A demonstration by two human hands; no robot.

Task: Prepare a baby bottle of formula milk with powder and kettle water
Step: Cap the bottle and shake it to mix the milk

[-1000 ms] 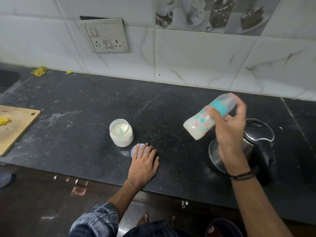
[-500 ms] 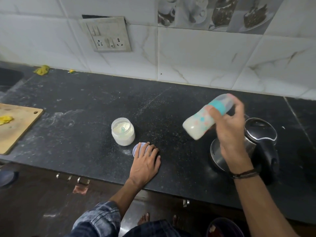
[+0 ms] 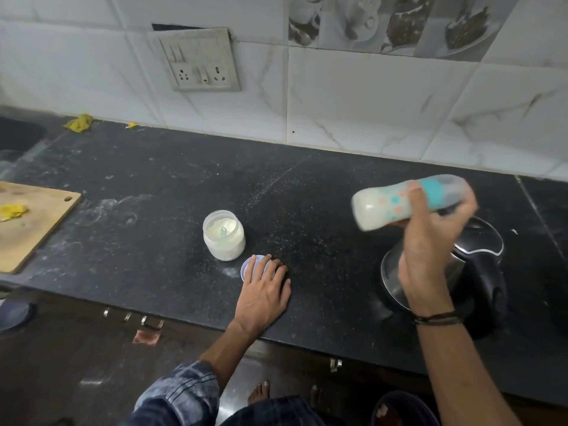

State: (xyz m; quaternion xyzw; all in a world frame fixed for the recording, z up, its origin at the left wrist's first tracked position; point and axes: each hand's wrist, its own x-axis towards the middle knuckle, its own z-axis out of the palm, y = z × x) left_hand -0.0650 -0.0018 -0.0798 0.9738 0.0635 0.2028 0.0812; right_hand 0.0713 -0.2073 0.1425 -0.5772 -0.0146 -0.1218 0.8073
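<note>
My right hand (image 3: 430,238) grips a baby bottle (image 3: 381,206) near its teal collar, holding it almost sideways in the air above the kettle (image 3: 479,259); white milk fills the bottle's base end, which points left. The bottle looks motion-blurred. An open jar of formula powder (image 3: 223,239) with a pale scoop inside stands on the black counter (image 3: 153,241). My left hand (image 3: 261,290) rests flat on the counter with its fingers over the jar's round lid (image 3: 247,265).
A wooden cutting board (image 3: 27,229) with a yellow scrap lies at the left edge. A switch and socket plate (image 3: 199,61) sits on the tiled wall. Spilled powder dusts the counter around the jar. The counter's front edge runs below my left wrist.
The bottle has tipped from a slant to nearly horizontal in my right hand, with its base swung upward. My left hand stays on the lid.
</note>
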